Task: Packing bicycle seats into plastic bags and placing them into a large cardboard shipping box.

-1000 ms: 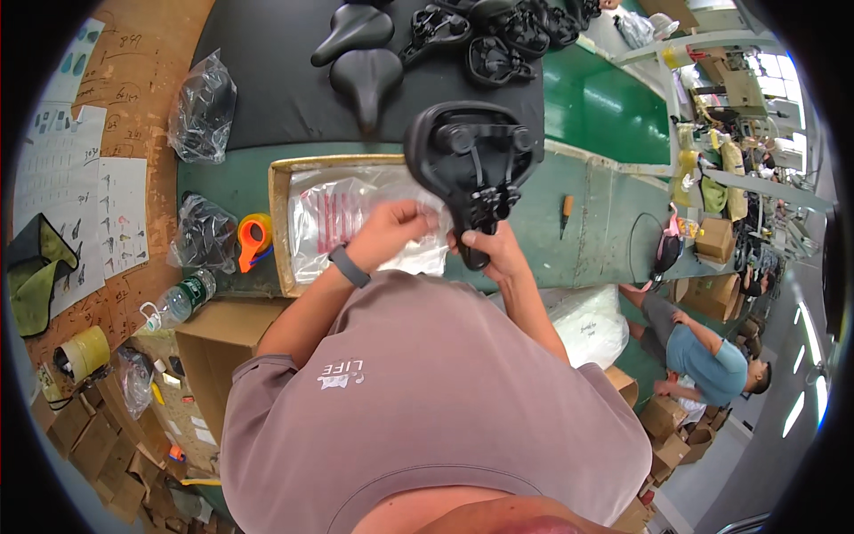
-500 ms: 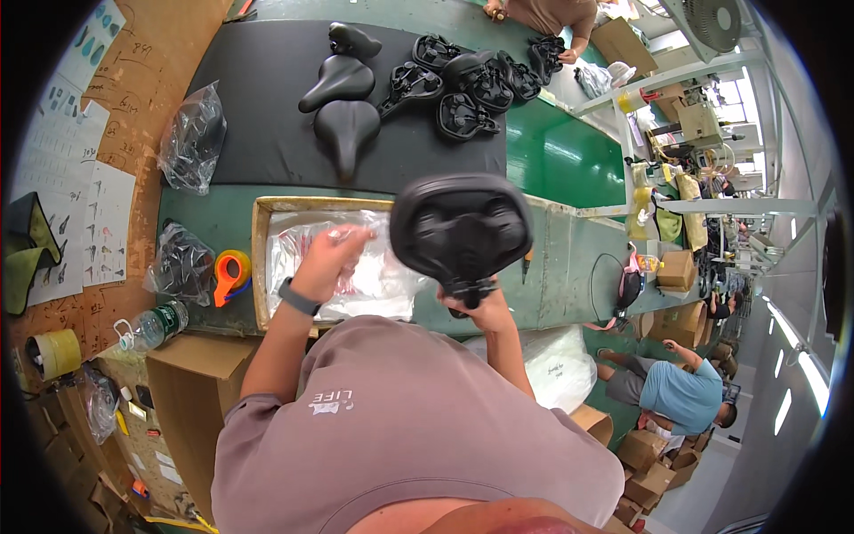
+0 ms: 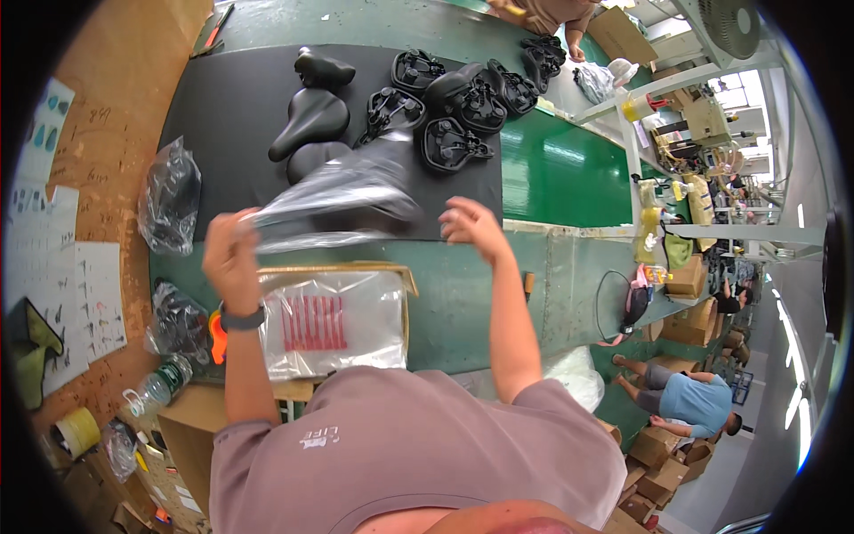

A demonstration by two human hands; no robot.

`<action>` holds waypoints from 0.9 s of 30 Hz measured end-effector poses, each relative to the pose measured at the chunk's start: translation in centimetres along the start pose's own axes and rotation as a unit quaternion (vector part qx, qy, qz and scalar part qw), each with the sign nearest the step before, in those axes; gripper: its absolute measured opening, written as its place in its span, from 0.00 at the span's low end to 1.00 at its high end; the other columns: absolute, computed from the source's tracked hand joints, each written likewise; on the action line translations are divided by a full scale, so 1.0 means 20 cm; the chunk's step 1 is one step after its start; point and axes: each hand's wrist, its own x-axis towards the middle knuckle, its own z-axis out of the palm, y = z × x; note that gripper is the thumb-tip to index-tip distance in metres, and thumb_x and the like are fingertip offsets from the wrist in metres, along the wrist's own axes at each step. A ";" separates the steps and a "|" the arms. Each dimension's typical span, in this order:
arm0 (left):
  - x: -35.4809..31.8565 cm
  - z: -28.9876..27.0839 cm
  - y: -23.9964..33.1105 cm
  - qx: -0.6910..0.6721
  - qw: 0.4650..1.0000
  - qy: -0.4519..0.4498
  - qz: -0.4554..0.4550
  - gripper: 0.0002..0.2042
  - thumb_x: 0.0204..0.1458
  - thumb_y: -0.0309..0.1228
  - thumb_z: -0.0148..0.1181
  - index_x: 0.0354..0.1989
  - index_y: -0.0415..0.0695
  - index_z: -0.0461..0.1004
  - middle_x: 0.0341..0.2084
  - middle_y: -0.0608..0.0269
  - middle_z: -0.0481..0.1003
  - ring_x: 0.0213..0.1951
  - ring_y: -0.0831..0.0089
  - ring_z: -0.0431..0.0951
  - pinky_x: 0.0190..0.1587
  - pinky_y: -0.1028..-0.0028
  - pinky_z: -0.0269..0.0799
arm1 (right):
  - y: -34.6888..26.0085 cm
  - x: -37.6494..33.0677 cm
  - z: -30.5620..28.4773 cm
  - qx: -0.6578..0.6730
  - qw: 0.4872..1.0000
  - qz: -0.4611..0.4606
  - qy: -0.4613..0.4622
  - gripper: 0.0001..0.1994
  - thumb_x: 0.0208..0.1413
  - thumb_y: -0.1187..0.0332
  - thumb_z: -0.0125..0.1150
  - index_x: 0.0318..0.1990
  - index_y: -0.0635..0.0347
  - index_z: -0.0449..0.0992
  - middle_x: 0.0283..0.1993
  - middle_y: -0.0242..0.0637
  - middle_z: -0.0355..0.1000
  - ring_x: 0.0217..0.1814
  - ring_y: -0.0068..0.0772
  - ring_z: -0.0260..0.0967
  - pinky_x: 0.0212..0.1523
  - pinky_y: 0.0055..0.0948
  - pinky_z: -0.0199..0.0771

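My left hand (image 3: 233, 262) pinches the end of a clear plastic bag (image 3: 307, 198), which stretches to the right over the black mat's front edge. A dark, blurred bicycle saddle (image 3: 387, 212) shows in the bag's far end; motion hides its outline. To the right of the bag, my right hand (image 3: 471, 230) is raised with its fingers apart and nothing in them. Below the bag, a shallow carton (image 3: 411, 334) holds a stack of flat clear bags (image 3: 378, 311) with red print.
Several black saddles, such as an upturned saddle (image 3: 455, 145), lie on the black mat (image 3: 231, 98). Bagged saddles (image 3: 171, 200) stand at the left. An orange tape dispenser (image 3: 216, 336) and a plastic bottle (image 3: 165, 384) are beside the carton. Another person's hand (image 3: 576, 52) is across the table.
The saddle has left my right hand and now appears inside the bag, farther forward. My left hand has lifted the bag off the stack and moved left. My right hand has opened and moved forward.
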 end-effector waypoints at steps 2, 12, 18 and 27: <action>-0.05 -0.12 -0.21 0.034 0.993 0.075 -0.080 0.09 0.70 0.23 0.63 0.54 0.37 0.85 0.38 0.68 0.77 0.37 0.78 0.72 0.42 0.74 0.70 | 0.24 0.52 -0.50 -0.336 0.899 -0.118 0.254 0.38 0.57 0.68 0.76 0.75 0.64 0.69 0.61 0.46 0.82 0.52 0.39 0.84 0.54 0.39 0.86; -0.92 0.44 -0.36 0.148 0.947 -0.276 -0.075 0.06 0.66 0.30 0.66 0.39 0.43 0.86 0.35 0.51 0.86 0.35 0.49 0.86 0.36 0.57 0.82 | 0.17 1.38 -0.80 -0.595 0.758 -0.051 0.261 0.60 0.39 0.66 0.84 0.83 0.55 0.56 0.75 0.54 0.71 0.77 0.58 0.69 0.74 0.51 0.74; -1.46 0.85 -0.60 0.234 0.824 -0.513 -0.053 0.15 0.64 0.46 0.68 0.38 0.46 0.83 0.40 0.53 0.84 0.46 0.49 0.85 0.46 0.51 0.80 | 0.55 0.60 -0.46 -0.409 0.850 -0.036 0.331 0.36 0.40 0.57 0.77 0.56 0.69 0.73 0.58 0.62 0.70 0.61 0.75 0.74 0.63 0.60 0.80; -1.71 0.84 -0.65 0.212 0.856 -0.471 -0.019 0.15 0.67 0.44 0.65 0.44 0.43 0.81 0.46 0.49 0.82 0.47 0.46 0.83 0.49 0.48 0.80 | 1.47 -1.50 0.09 -0.339 0.874 0.218 0.273 0.51 0.36 0.41 0.83 0.62 0.73 0.70 0.54 0.66 0.82 0.57 0.67 0.83 0.58 0.56 0.85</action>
